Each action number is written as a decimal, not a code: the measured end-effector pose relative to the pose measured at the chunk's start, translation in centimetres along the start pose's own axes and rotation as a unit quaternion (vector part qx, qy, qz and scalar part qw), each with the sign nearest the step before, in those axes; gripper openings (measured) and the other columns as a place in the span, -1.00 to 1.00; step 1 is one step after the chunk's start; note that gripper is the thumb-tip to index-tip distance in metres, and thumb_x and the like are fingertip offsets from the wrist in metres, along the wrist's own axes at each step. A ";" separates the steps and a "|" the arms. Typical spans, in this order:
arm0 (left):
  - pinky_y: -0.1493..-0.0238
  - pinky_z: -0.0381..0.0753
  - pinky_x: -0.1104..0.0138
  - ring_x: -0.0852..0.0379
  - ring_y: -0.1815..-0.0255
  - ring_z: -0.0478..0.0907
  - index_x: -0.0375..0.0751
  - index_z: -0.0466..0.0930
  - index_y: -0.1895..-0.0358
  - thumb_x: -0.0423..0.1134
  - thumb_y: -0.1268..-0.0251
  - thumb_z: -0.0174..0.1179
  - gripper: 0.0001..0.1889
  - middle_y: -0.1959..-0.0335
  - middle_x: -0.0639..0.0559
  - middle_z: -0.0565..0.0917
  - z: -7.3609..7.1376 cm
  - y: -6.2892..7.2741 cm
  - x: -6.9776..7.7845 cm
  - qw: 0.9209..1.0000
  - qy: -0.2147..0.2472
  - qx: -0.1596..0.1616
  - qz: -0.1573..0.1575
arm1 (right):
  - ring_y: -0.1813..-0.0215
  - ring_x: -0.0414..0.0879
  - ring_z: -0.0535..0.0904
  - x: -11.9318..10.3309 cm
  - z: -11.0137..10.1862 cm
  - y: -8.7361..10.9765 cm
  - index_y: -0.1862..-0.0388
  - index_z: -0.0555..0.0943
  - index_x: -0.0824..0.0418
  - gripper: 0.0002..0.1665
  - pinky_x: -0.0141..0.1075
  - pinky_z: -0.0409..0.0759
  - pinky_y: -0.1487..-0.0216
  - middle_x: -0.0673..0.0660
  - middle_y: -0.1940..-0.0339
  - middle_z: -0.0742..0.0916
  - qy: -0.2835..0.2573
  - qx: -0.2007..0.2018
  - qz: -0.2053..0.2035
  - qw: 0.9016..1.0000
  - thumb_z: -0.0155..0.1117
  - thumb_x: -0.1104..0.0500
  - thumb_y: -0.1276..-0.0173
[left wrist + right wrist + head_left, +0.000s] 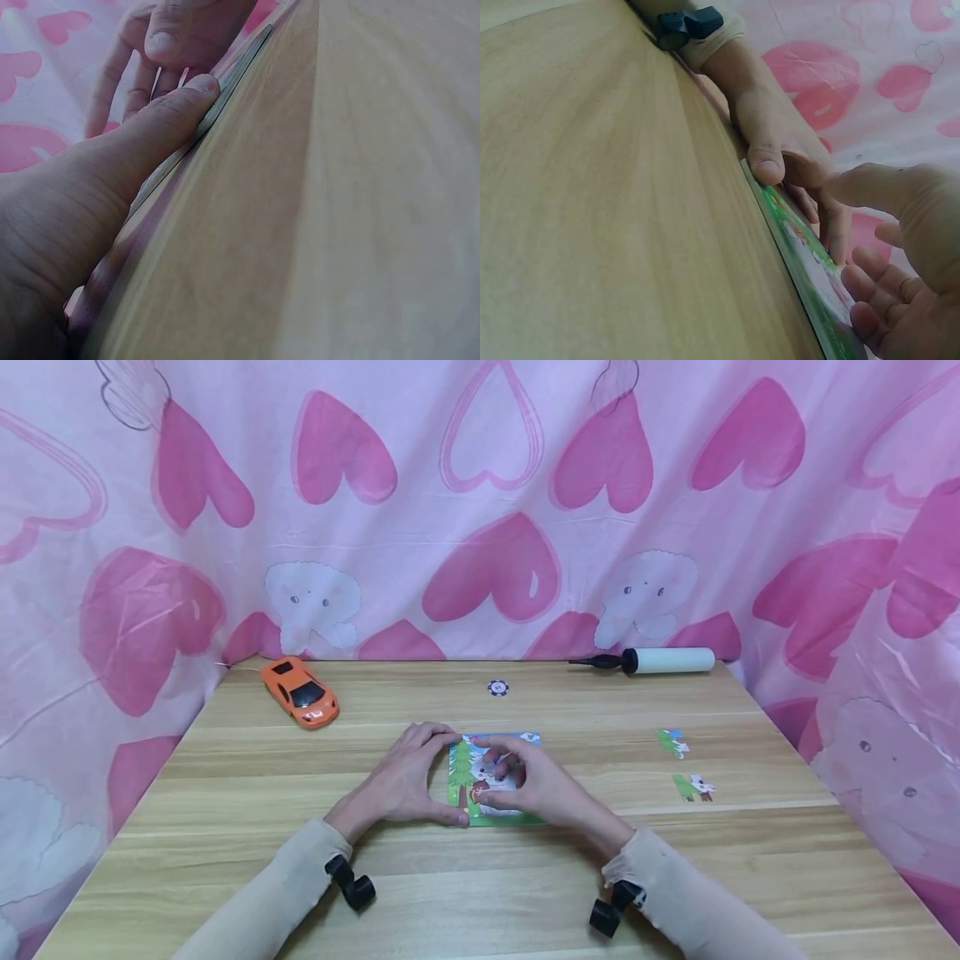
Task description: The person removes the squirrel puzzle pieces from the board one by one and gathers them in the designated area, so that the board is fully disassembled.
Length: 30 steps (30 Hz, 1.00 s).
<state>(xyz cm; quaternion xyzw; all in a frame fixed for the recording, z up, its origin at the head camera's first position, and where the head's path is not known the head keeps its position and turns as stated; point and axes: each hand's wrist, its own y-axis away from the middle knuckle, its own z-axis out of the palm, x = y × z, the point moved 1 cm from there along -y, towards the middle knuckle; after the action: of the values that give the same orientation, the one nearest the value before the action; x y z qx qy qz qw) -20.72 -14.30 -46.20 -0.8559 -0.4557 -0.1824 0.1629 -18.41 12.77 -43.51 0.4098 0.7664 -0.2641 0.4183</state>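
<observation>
A flat jigsaw puzzle (462, 768) with a green tree and a cartoon animal lies on the table; its green near edge also shows in the right wrist view. My left hand (408, 779) holds its left side, the thumb at the near corner and the index finger at the far corner. Over the picture is my right hand (536, 781), thumb and index finger apart, the other fingers bent; I see nothing held in it. In the right wrist view these fingers (885, 289) are close to the puzzle's surface. Part of the picture is hidden beneath this hand.
Two loose puzzle pieces, a blue-green one (672, 742) and a green-white one (693, 787), lie to the right. An orange toy car (300, 692) stands back left. A poker chip (498, 688) and a white hand pump (667, 660) lie toward the back, before a pink curtain (480, 527).
</observation>
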 end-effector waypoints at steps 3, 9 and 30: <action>-0.71 0.30 -0.09 -0.01 -0.59 0.28 -0.04 0.36 -0.72 0.73 0.20 0.52 0.41 -0.64 0.04 0.34 0.0 0.0 0.0 1.000 0.001 0.002 0.004 | -0.11 -0.04 0.65 0.2 0.3 0.0 -0.65 0.54 0.01 -0.08 -0.29 0.69 -0.03 0.04 -0.21 0.73 0.009 -0.002 0.002 1.000 0.73 0.07 -0.36; -0.71 0.30 -0.09 -0.01 -0.59 0.27 -0.03 0.36 -0.71 0.74 0.19 0.51 0.40 -0.64 0.05 0.34 0.0 -0.1 0.0 1.000 0.000 0.000 0.004 | -0.11 -0.14 0.63 0.1 0.9 0.1 -0.54 0.63 0.04 -0.21 -0.24 0.69 -0.16 -0.03 -0.18 0.72 0.058 0.000 -0.008 0.998 0.72 0.08 -0.37; -0.69 0.34 -0.09 -0.01 -0.58 0.28 -0.01 0.38 -0.70 0.76 0.22 0.50 0.39 -0.64 0.06 0.35 -0.1 0.0 0.1 1.000 0.003 -0.001 -0.003 | -0.32 -0.12 0.50 -0.3 1.5 0.3 -0.38 0.76 0.01 -0.42 -0.01 0.55 -0.46 -0.01 -0.27 0.58 0.113 -0.032 -0.009 0.993 0.68 0.09 -0.40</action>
<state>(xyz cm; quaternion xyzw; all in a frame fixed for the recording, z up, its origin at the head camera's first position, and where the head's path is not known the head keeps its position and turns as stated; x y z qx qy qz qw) -20.71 -14.23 -46.00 -0.8544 -0.4573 -0.1857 0.1625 -17.46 11.69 -44.08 0.4163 0.8205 -0.1952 0.3396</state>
